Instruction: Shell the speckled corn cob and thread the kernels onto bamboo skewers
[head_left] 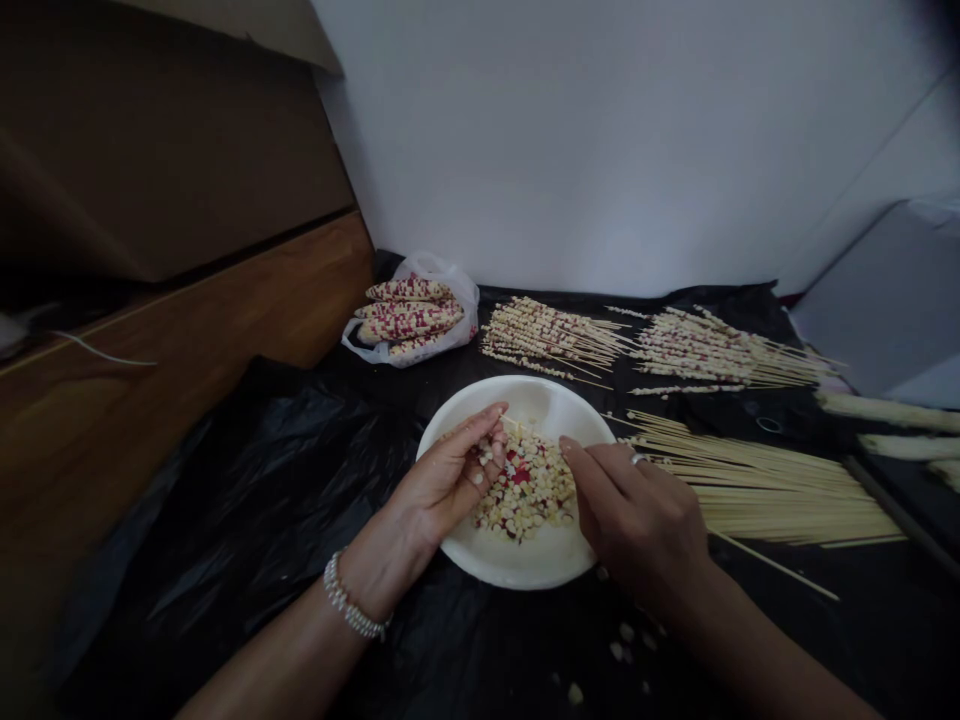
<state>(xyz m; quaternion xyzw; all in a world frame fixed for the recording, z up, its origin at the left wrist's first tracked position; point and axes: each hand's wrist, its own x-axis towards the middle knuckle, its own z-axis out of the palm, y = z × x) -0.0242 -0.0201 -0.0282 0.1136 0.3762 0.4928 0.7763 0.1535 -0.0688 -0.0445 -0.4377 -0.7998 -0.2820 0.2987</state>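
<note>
A white bowl (pixel 469 565) holds loose cream and dark red corn kernels (pixel 525 505). Over its left side is my left hand (pixel 457 465), palm turned up and fingers curled around some kernels. Its thumb and forefinger meet near the tip of a thin bamboo skewer. My right hand (pixel 637 490), with a ring on one finger, pinches that skewer (pixel 776 565) at the bowl's right rim. The skewer's far end sticks out past the hand to the lower right; its middle is hidden behind the hand.
Behind the bowl, a plastic bag (pixel 469 300) holds speckled corn cobs (pixel 409 318). Two piles of kernel-threaded skewers (pixel 551 335) (pixel 697 350) lie right of it. Bare skewers (pixel 787 490) and stripped cobs (pixel 892 410) are at right. Black plastic sheeting (pixel 300 480) lies underneath, with stray kernels.
</note>
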